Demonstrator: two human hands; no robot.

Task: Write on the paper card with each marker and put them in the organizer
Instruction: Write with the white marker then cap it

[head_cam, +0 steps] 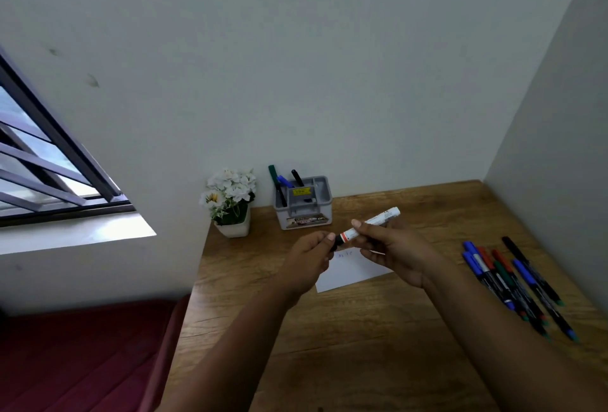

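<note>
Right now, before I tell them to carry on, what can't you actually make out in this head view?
- Marks on the paper card: too small to read, and both hands cover part of the card.
- White marker: its cap end is hidden in the left hand; cap on or off unclear. The right hand covers mid-barrel.
- Organizer: label print blurred; its walls hide the lower ends of the pens inside.

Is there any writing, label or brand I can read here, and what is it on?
None can be read.
Yellow sticker on the grey organizer: print too small.
Dark label along the organizer's base: blurred.
White marker held in both hands: small print, illegible.
Paper card: a few faint pen marks, not readable.
</note>
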